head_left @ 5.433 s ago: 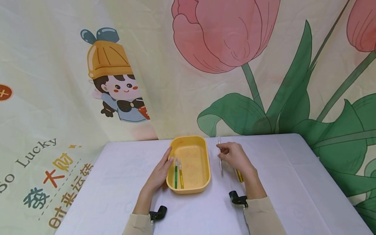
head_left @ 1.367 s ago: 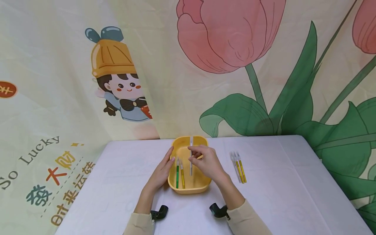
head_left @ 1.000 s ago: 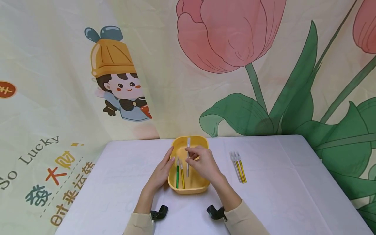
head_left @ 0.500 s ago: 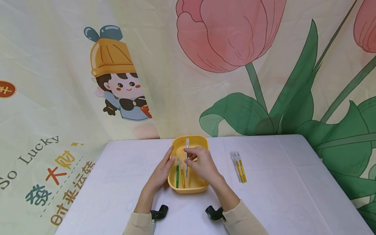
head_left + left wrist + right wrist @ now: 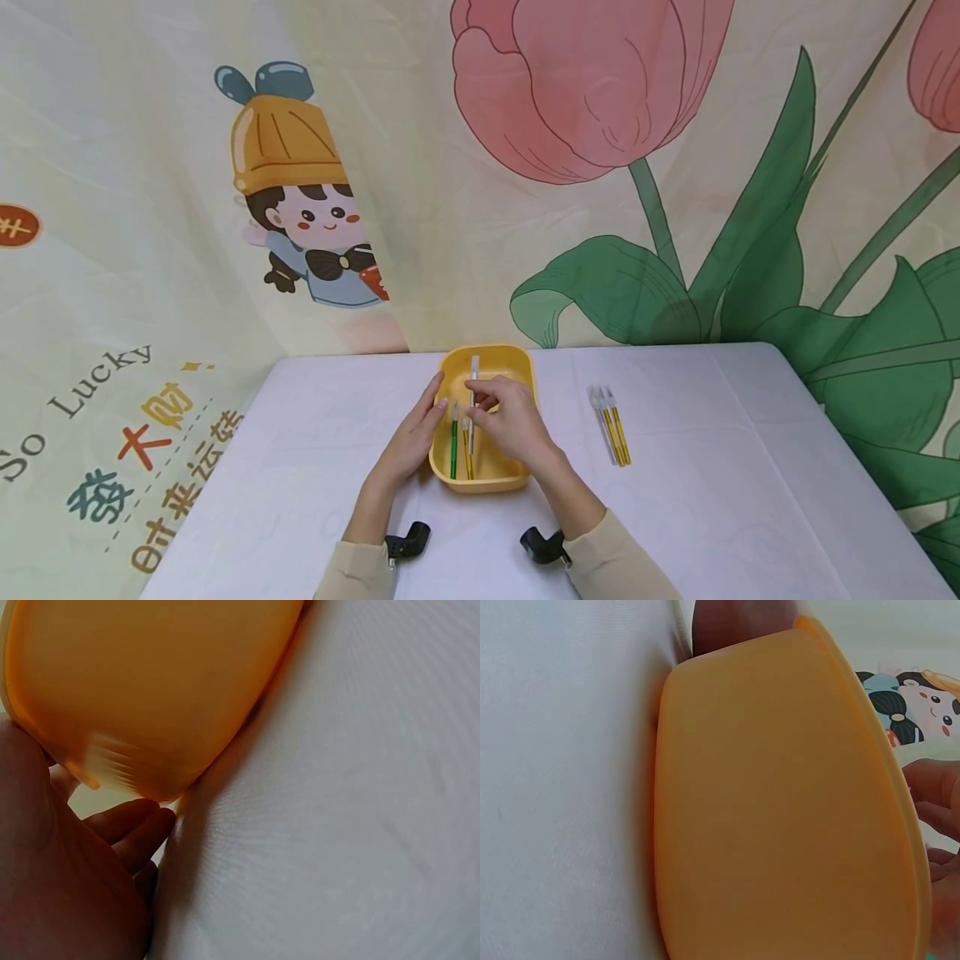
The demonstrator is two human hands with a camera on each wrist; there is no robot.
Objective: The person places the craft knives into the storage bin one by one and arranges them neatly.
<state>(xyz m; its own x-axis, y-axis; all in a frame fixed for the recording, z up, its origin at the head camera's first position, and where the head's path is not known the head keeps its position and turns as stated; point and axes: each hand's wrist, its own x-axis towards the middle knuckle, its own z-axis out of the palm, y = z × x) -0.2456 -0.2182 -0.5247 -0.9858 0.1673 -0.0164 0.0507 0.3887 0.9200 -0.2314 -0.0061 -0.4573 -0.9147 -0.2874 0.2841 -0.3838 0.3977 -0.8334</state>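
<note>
My right hand pinches a slim silver pen-shaped tool with a pale, clear cap between thumb and fingers. It is over the inside of a yellow plastic tray, upright in the head view, right beside a yellow tool that lies there. A green tool with a clear cap lies left of that one. My left hand rests along the tray's left wall, fingers extended, thumb at the rim. In the left wrist view, the fingers touch the tray's outside. The right wrist view hides the silver tool behind the tray wall.
On the white-covered table, right of the tray, several more capped tools lie side by side, silver and yellow. A printed curtain hangs behind the table. Small black wrist cameras sit at both cuffs.
My right hand has carried the silver tool from the table on the right to over the tray, then shifted left, close to the yellow tool. My left hand has stayed at the tray.
</note>
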